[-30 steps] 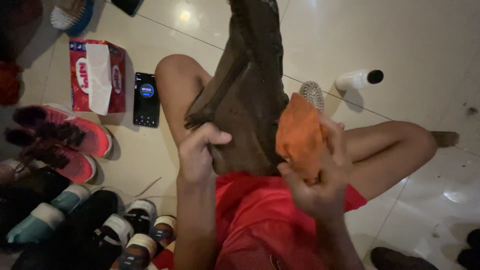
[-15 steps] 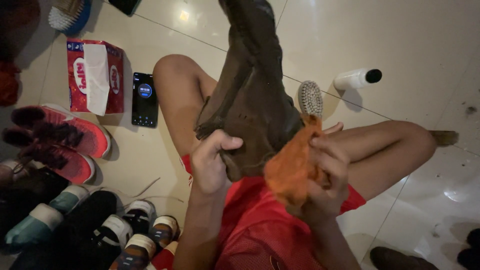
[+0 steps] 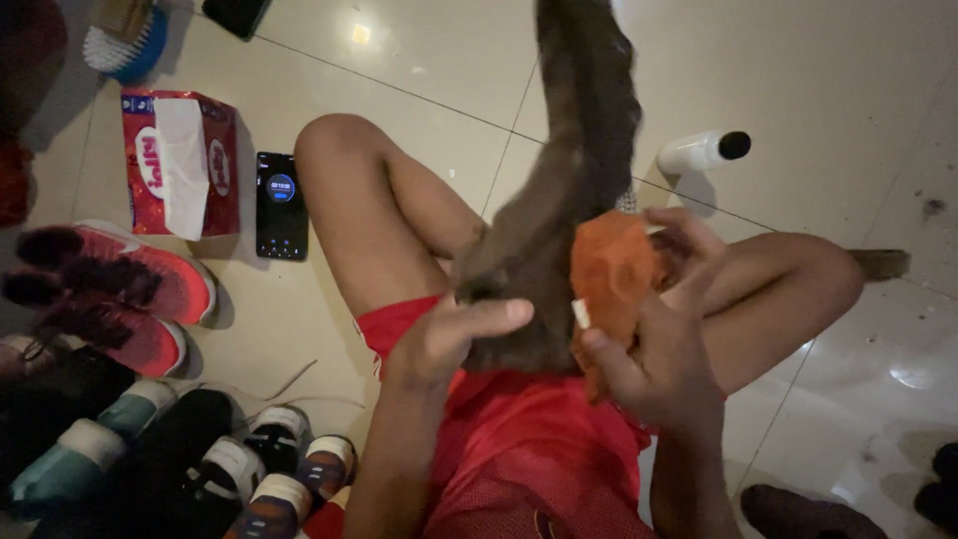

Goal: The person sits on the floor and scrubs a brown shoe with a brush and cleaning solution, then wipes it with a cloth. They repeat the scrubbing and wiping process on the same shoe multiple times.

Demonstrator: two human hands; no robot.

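Both hands grip: left hand (image 3: 444, 339) the brown boot (image 3: 569, 200); right hand (image 3: 654, 349) an orange cloth (image 3: 609, 269); bare floor (image 3: 828, 80) ahead.

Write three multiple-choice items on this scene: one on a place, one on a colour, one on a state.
1. Where does the phone lie?
A. On the floor beside the tissue box
B. On the person's knee
C. Inside a shoe

2. What colour is the cloth in the right hand?
A. Blue
B. Orange
C. White

3. How is the brown boot placed?
A. Flat on the floor
B. Packed in a box
C. Held up off the floor by the left hand

Answers: 1 A, the phone rests on the tiles right of the box; 2 B, the cloth against the boot is orange; 3 C, the left hand grips its lower end above the lap.
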